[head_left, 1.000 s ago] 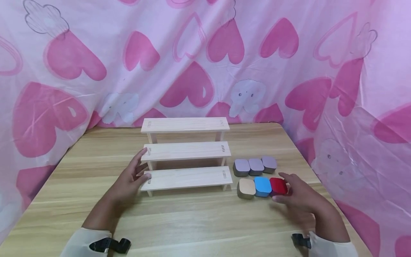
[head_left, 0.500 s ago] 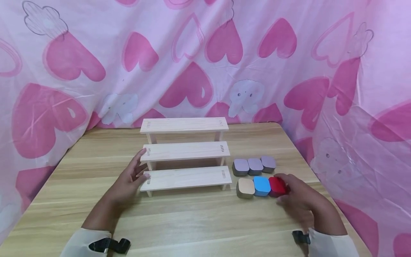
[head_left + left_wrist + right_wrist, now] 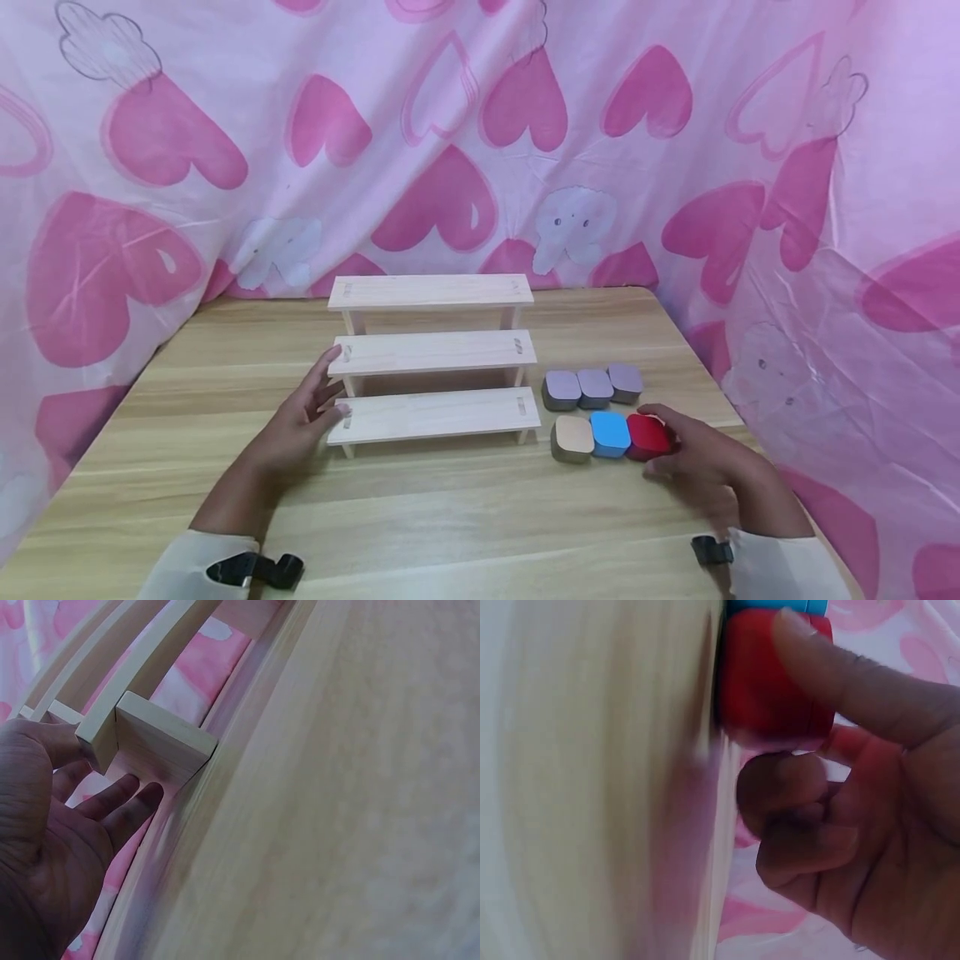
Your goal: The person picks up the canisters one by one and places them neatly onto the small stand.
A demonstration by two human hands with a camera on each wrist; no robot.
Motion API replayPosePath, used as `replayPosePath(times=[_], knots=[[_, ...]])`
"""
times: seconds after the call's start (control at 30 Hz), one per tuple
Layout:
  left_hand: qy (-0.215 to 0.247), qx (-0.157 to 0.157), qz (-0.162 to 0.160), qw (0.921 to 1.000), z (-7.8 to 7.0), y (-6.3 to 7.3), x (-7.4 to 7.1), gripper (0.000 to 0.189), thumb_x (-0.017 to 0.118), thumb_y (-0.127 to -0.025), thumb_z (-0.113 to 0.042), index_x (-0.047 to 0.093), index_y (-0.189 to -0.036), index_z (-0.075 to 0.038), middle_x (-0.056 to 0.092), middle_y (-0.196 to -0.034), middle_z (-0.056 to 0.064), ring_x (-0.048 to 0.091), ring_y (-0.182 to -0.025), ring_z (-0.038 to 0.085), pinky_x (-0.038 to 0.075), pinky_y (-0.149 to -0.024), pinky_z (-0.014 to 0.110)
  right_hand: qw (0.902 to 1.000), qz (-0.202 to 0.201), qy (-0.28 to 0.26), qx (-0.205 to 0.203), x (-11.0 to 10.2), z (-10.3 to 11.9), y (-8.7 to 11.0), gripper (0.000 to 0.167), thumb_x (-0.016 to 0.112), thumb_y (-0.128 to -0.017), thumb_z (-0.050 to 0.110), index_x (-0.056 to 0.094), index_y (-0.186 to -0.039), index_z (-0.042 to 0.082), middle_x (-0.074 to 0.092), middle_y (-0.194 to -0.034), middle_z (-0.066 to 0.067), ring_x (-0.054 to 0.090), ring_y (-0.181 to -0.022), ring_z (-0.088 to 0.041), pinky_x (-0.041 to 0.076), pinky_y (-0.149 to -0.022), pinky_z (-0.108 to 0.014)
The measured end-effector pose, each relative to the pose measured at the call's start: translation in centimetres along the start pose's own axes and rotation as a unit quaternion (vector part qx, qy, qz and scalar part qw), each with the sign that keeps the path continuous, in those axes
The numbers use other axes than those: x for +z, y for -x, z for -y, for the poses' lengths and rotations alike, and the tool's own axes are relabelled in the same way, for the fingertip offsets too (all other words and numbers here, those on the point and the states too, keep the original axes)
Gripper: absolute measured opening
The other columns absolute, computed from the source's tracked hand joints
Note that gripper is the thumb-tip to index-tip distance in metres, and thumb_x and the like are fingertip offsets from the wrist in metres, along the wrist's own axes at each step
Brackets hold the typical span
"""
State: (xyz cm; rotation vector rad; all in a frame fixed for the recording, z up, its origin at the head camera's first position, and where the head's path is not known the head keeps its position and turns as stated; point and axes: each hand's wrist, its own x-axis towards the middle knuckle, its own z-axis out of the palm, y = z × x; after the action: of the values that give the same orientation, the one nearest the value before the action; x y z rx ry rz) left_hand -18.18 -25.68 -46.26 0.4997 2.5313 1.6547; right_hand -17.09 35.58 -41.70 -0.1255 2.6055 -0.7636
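My left hand [image 3: 292, 429] touches the left end of a pale wooden three-step stand [image 3: 435, 354]. Its thumb is on the end of the lowest board and its index finger reaches the middle one; in the left wrist view the other fingers extend beside the end support [image 3: 161, 739]. To the right of the stand, my right hand [image 3: 701, 450] pinches a red rounded-square block [image 3: 648, 437] between thumb and index finger. The remaining fingers are curled below it in the right wrist view. A blue block [image 3: 611, 433] sits directly against the red one, with a beige block [image 3: 573, 437] beyond.
Behind the coloured blocks, three lilac-topped blocks [image 3: 594, 388] form a second row on the wood-grain table [image 3: 450, 517]. A pink heart-patterned cloth [image 3: 435, 200] hangs along the back and sides. Black straps [image 3: 255, 571] are worn at both cuffs.
The right hand has drawn in closer around the red block, its index finger reaching further over the far side. The left hand and the stand have not moved.
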Motion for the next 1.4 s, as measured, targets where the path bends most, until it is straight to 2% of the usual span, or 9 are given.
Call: replayPosePath(times=[0.2,0.37,0.53,0.63,0.73,0.83,0.87,1.17,1.4], knots=[[0.001,-0.005,0.001,1.0000,0.2,0.0,0.0,0.090,0.064,-0.112,-0.017,0.006,-0.174,-0.048,0.008,-0.185,0.017,0.036,-0.161,0.053,0.040,-0.111,0.009,0.9971,0.042,-0.062,-0.011,-0.5,-1.5,-0.4,0.090,0.094,-0.086,0.025,0.043,-0.160,0.019,0.065,-0.125,-0.016,0.056,-0.114,-0.031,0.057,-0.080,-0.037],[0.004,0.002,0.005,1.0000,0.2,0.0,0.0,0.090,0.063,-0.112,-0.016,0.006,-0.174,-0.047,0.006,-0.185,0.017,0.034,-0.162,0.054,0.039,-0.110,0.006,0.9902,0.081,-0.113,-0.011,-1.0,-2.9,-0.8,0.083,0.089,-0.092,0.022,0.041,-0.160,0.021,0.063,-0.105,-0.012,0.056,-0.091,-0.026,0.053,-0.068,-0.030],[0.003,0.004,0.005,1.0000,0.2,0.0,-0.1,0.090,0.064,-0.112,-0.017,0.006,-0.175,-0.046,0.009,-0.185,0.019,0.035,-0.161,0.055,0.039,-0.109,0.005,0.9803,0.112,-0.162,-0.010,-1.4,-3.6,-1.2,0.081,0.087,-0.093,0.018,0.039,-0.159,0.019,0.058,-0.087,-0.007,0.050,-0.066,-0.019,0.046,-0.057,-0.023],[-0.001,0.004,0.006,1.0000,0.2,0.0,-0.1,0.090,0.063,-0.112,-0.018,0.005,-0.175,-0.046,0.011,-0.184,0.020,0.036,-0.161,0.055,0.042,-0.113,0.011,0.9748,0.130,-0.180,-0.017,-1.5,-3.8,-1.3,0.079,0.083,-0.096,0.016,0.038,-0.160,0.017,0.056,-0.083,-0.006,0.048,-0.061,-0.017,0.045,-0.054,-0.023],[-0.009,-0.003,0.007,0.9999,0.1,0.0,-0.1,0.091,0.064,-0.112,-0.019,0.004,-0.174,-0.047,0.014,-0.184,0.021,0.038,-0.160,0.054,0.045,-0.123,0.035,0.9748,0.135,-0.176,-0.026,-1.5,-3.8,-1.4,0.077,0.082,-0.097,0.017,0.038,-0.161,0.017,0.054,-0.083,-0.005,0.048,-0.061,-0.016,0.044,-0.054,-0.023],[-0.010,-0.012,0.006,0.9999,-0.1,0.1,-0.1,0.092,0.065,-0.112,-0.019,0.004,-0.174,-0.049,0.015,-0.183,0.021,0.038,-0.160,0.053,0.036,-0.125,0.061,0.9769,0.132,-0.166,-0.027,-1.5,-3.8,-1.5,0.077,0.082,-0.097,0.019,0.039,-0.162,0.017,0.054,-0.085,-0.006,0.049,-0.064,-0.017,0.044,-0.055,-0.023],[-0.011,-0.015,0.004,0.9998,-0.1,0.1,-0.1,0.092,0.065,-0.111,-0.020,0.004,-0.173,-0.050,0.016,-0.183,0.021,0.038,-0.160,0.053,0.034,-0.125,0.064,0.9777,0.131,-0.162,-0.023,-1.4,-3.7,-1.5,0.077,0.082,-0.097,0.020,0.040,-0.161,0.018,0.055,-0.085,-0.006,0.049,-0.065,-0.017,0.044,-0.056,-0.023],[-0.020,-0.021,0.005,0.9996,-0.1,0.1,-0.1,0.092,0.065,-0.112,-0.023,0.003,-0.173,-0.051,0.019,-0.183,0.020,0.038,-0.161,0.053,0.033,-0.125,0.069,0.9792,0.122,-0.162,-0.014,-1.2,-3.7,-1.6,0.077,0.084,-0.096,0.018,0.043,-0.161,0.017,0.059,-0.096,-0.009,0.054,-0.081,-0.022,0.046,-0.061,-0.023],[-0.022,-0.019,0.005,0.9996,0.1,0.1,-0.1,0.092,0.065,-0.112,-0.024,0.002,-0.173,-0.051,0.017,-0.184,0.019,0.037,-0.161,0.053,0.034,-0.125,0.068,0.9825,0.109,-0.151,-0.015,-1.3,-3.5,-1.6,0.077,0.086,-0.093,0.016,0.046,-0.159,0.017,0.061,-0.102,-0.011,0.055,-0.084,-0.024,0.048,-0.063,-0.025]])
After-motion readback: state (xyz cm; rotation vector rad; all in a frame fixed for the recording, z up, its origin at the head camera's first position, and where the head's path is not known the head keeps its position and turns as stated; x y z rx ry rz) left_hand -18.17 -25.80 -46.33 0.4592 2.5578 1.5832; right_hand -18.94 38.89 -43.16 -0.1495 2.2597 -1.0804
